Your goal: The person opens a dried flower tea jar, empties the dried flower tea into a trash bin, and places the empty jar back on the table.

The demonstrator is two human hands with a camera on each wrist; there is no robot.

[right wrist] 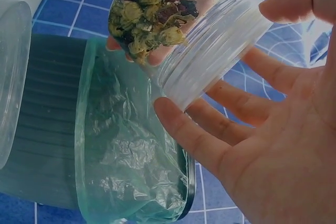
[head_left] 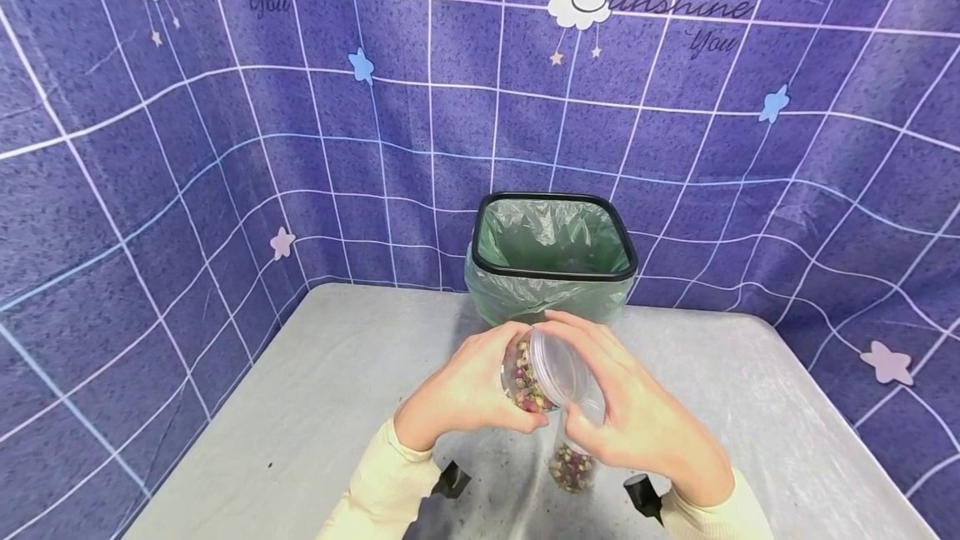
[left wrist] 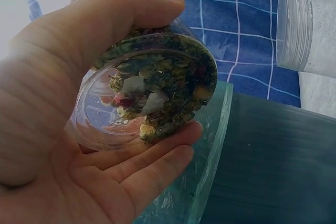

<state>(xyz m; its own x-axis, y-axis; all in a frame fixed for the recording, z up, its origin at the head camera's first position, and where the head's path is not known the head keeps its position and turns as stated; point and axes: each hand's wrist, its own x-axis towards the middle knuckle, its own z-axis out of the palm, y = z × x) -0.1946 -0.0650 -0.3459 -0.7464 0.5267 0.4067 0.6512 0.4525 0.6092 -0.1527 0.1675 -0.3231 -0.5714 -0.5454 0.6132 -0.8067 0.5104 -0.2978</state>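
My left hand [head_left: 474, 375] grips a clear plastic jar [head_left: 517, 375] around its body, tilted on its side above the table. Dried flower buds [right wrist: 157, 11], yellow and dark red, lie inside it. On the jar's ridged, translucent lid [head_left: 558, 367] are the spread fingers and thumb of my right hand [head_left: 630, 398], holding it by the rim. In the left wrist view the jar's round base [left wrist: 152, 85] faces the camera. Below my right hand a second clear jar [head_left: 573, 467] with similar buds stands on the table, its upper part partly hidden.
A bin [head_left: 555, 277] with a black rim and green plastic liner stands just beyond my hands. The grey-white table [head_left: 360, 373] meets a purple-blue gridded cloth [head_left: 420, 115] at the back and sides. A small dark speck [head_left: 270, 465] lies at left.
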